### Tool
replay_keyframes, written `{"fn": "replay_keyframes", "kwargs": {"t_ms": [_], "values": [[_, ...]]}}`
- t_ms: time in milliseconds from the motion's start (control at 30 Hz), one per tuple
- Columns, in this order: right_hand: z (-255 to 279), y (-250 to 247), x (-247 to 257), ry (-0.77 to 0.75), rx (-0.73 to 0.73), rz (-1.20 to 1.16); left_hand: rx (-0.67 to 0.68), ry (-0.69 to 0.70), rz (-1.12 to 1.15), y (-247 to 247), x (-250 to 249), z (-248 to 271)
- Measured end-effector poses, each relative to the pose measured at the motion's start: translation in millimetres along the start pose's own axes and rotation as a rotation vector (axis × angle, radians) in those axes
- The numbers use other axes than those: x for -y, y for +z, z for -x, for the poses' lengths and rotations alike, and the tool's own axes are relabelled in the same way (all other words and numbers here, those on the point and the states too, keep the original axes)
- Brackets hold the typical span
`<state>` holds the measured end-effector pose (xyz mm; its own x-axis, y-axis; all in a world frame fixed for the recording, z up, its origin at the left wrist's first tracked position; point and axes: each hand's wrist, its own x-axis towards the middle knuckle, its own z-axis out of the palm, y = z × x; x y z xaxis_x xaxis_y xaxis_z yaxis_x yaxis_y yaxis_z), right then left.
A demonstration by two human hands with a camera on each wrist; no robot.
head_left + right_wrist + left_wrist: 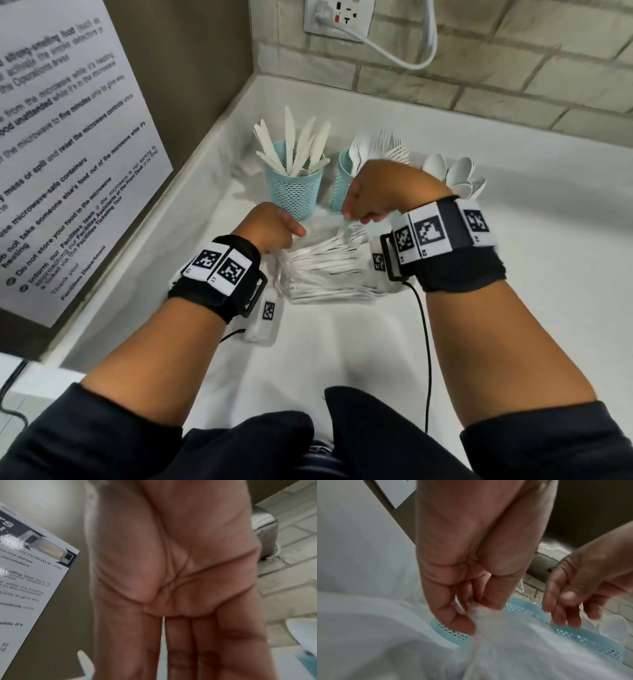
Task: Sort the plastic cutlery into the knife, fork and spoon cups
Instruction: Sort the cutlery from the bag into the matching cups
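Both hands (371, 192) pinching bagged cutlery (325, 270) below.

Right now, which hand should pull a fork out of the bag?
Probably the right hand: it hovers above the bag, near the fork cup. The left hand pinches the bag's edge.

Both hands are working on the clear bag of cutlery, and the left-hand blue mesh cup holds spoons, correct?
Not spoons. In the head view the left-hand blue mesh cup holds knives. Both the left hand and right hand are indeed working on the clear bag of cutlery.
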<state>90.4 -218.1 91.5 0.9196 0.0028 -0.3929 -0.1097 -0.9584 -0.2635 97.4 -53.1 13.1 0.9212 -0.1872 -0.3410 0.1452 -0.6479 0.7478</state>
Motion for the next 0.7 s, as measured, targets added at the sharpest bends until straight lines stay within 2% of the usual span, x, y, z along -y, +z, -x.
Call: {"fn": "replay_keyframes", "kwargs": {"t_ms": [100, 167, 233, 300, 367, 500, 700], "values": [[-6, 19, -11, 0.024, 0.021, 0.114, -0.061, 0.022, 0.003, -3, 1, -2], [-11, 29, -20, 0.053, 0.017, 0.103, -0.068, 0.049, -0.038, -3, -1, -2], [-12, 37, -27, 0.065, 0.003, 0.124, -0.052, 0.072, -0.198, 2, -3, -1], [-14, 43, -32, 0.069, -0.037, 0.162, -0.072, 0.117, -0.460, 12, -9, 5], [-14, 48, -35, 0.100, -0.052, 0.218, -0.087, 0.221, -0.637, 22, -18, 12], [-11, 55, -39, 0.157, 0.016, 0.215, 0.071, 0.396, -0.672, 44, -26, 10], [-8, 54, -41, 0.125, 0.055, 0.169, 0.179, 0.368, -0.725, 58, -20, 1]]}}
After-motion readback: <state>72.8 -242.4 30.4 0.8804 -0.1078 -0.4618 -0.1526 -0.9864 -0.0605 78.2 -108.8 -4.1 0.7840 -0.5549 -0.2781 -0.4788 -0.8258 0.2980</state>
